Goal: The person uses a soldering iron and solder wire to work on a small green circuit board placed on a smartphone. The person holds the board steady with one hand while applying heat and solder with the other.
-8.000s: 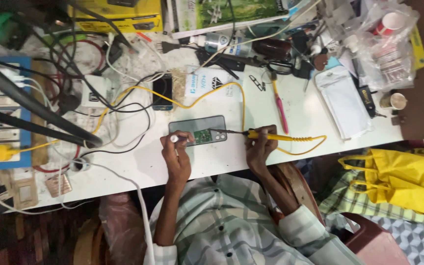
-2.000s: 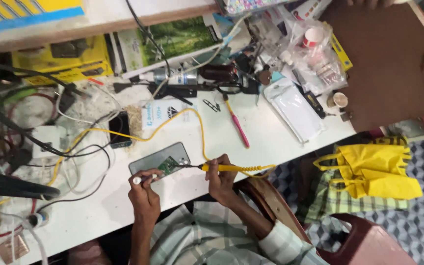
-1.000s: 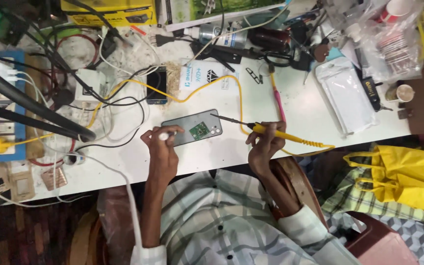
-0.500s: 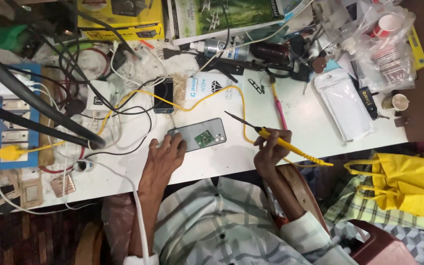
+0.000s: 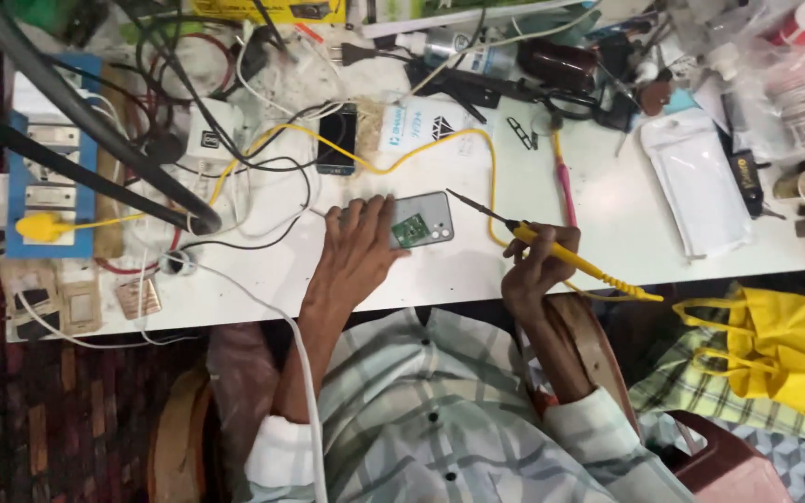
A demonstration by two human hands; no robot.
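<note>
Head view: two hands [image 5: 361,244], one soldering iron [image 5: 561,255]

Phone [image 5: 424,222] on the table [image 5: 607,242], circuit board [image 5: 411,230] atop it, soldering iron [image 5: 552,247] to its right.

Bare white table [image 5: 607,237] right of the grey phone [image 5: 421,222]; crowded with tangled cables [image 5: 263,186] left, tools [image 5: 514,79] far.

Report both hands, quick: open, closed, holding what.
Left hand: open, fingers spread flat on the grey slab-shaped phone on the white table.
Right hand: closed around the yellow-handled soldering iron, tip lifted off the phone.
</note>
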